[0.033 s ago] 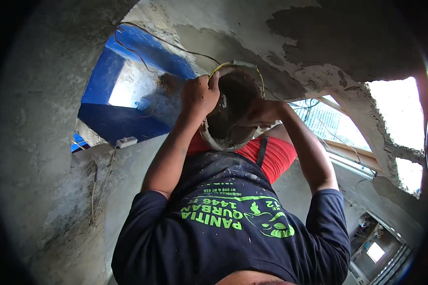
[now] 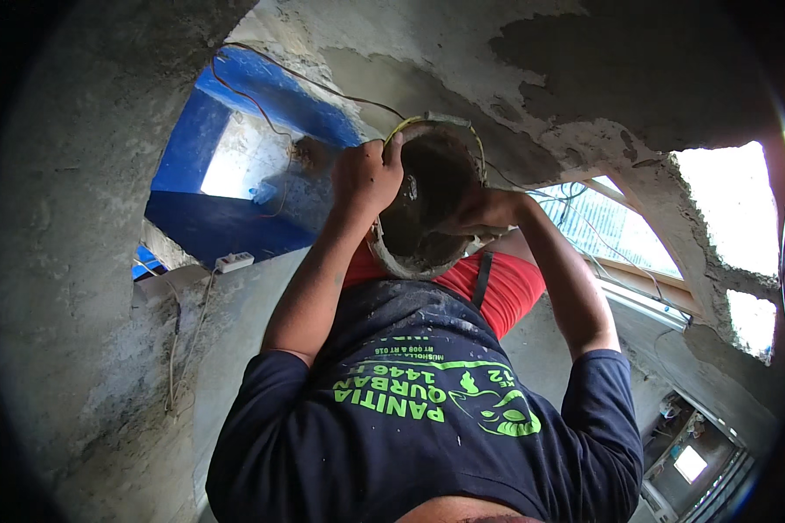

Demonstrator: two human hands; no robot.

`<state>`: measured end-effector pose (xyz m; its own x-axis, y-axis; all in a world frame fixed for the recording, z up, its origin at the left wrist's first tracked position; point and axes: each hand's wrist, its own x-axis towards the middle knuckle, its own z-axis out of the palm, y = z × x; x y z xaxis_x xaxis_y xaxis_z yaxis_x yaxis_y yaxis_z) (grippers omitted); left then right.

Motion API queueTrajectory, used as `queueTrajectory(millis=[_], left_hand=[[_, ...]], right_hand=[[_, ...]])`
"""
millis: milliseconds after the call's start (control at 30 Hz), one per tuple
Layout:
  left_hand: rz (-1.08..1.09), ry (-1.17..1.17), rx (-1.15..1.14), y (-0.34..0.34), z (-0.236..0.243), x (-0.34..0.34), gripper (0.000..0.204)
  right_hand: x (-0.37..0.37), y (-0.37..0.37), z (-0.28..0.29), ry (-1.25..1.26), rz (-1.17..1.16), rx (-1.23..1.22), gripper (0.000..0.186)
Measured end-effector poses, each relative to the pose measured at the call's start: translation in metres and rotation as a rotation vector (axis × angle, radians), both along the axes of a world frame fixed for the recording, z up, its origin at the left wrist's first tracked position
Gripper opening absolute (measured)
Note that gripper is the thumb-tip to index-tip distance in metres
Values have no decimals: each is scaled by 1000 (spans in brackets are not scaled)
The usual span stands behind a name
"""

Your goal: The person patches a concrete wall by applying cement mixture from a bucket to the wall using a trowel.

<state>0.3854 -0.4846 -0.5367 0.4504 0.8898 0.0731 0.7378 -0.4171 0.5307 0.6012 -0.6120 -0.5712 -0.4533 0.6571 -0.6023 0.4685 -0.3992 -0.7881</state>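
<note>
Left hand (image 2: 366,177) is holding a round bucket (image 2: 414,268) by its rim, grey muck (image 2: 403,228) crusting it, inside glistening wet. Right hand's (image 2: 490,209) sitting at the opposite side; can't tell its grip.

Bucket (image 2: 416,265) mouth open between left hand (image 2: 364,174) and right hand (image 2: 490,210); handle (image 2: 449,118) across far rim.

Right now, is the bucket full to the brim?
The bucket is not full: inner wall shows below its rim. Exact level: cannot tell.
</note>
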Motion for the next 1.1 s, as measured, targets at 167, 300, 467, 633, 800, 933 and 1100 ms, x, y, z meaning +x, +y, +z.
queueTrajectory(millis=[167, 300, 467, 633, 800, 933, 1100], left_hand=[[2, -43, -82, 4, 4, -9, 51], [6, -37, -90, 12, 3, -12, 49], [76, 36, 50, 23, 8, -17, 40], [154, -132, 107, 38, -3, -44, 23], [63, -256, 664, 51, -54, -63, 10], [-215, -407, 303, 24, 3, -65, 5], [-208, -238, 182, 24, 40, -63, 27]], right_hand=[[9, -56, -16, 397, -333, -272, 40], [10, -104, -31, 744, -531, -490, 36], [9, -122, -33, 655, -712, -210, 27], [8, -145, -32, -62, -1088, 724, 32], [-6, -139, -43, 730, -1051, 572, 37], [-11, -130, -40, 1198, -891, 160, 44], [-4, -116, 5, 1305, -775, 124, 53]])
